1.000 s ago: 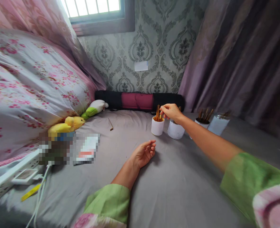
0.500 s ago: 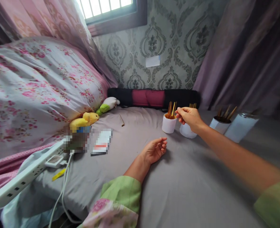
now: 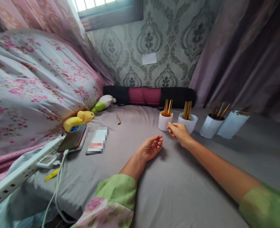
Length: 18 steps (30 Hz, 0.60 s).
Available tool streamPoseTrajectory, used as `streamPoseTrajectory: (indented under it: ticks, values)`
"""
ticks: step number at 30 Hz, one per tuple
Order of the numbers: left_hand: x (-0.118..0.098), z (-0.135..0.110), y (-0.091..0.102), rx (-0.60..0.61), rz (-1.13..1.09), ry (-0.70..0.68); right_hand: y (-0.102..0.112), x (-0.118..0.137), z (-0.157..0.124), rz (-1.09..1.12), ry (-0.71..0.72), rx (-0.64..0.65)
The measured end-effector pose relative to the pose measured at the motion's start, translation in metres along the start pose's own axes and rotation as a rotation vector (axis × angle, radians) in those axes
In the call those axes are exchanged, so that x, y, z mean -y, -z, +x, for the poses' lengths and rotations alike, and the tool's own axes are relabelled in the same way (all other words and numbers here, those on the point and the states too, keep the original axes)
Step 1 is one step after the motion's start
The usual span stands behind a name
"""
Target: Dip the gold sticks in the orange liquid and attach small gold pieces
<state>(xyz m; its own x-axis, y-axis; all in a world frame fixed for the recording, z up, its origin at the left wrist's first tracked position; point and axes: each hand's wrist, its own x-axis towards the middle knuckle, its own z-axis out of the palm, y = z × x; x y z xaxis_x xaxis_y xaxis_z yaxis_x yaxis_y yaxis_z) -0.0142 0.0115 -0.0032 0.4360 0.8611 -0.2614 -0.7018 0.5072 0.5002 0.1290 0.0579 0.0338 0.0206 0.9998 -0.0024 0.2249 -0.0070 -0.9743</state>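
Note:
My left hand (image 3: 150, 148) rests palm up on the grey sheet, fingers loosely curled and empty. My right hand (image 3: 180, 133) hovers just in front of two white cups, its fingers drawn together in a loose fist; what it holds, if anything, is hidden. The left cup (image 3: 164, 121) holds orange-tipped sticks (image 3: 167, 107). The cup beside it (image 3: 188, 123) holds yellowish sticks (image 3: 187, 110). Two more white containers (image 3: 210, 126) (image 3: 232, 124) stand further right, the nearer one with brown sticks.
One loose stick (image 3: 118, 118) lies on the sheet. A phone (image 3: 73, 140), power strip (image 3: 23, 171) and cables lie at the left by a floral duvet (image 3: 35, 82) and plush toys (image 3: 78, 119). A black and red bolster (image 3: 149, 95) lines the wall.
My right hand has drawn back from above the left cup and dropped toward the sheet, nearer my left hand. The left hand has stayed put. The view has shifted slightly.

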Motion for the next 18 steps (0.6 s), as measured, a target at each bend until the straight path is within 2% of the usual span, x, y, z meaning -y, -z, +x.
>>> streamPoseTrajectory:
  ticks: [4, 9, 18]
  values:
    - [0.0, -0.001, -0.001, -0.011, 0.003, -0.004, -0.007, -0.018, -0.001, -0.011, 0.023, 0.021]
    - [0.0, -0.001, -0.002, -0.006, 0.001, -0.01, -0.011, -0.034, 0.002, -0.118, 0.083, -0.029]
    - [0.001, -0.002, -0.003, -0.023, 0.028, -0.024, -0.011, -0.05, 0.004, -0.217, 0.211, -0.085]
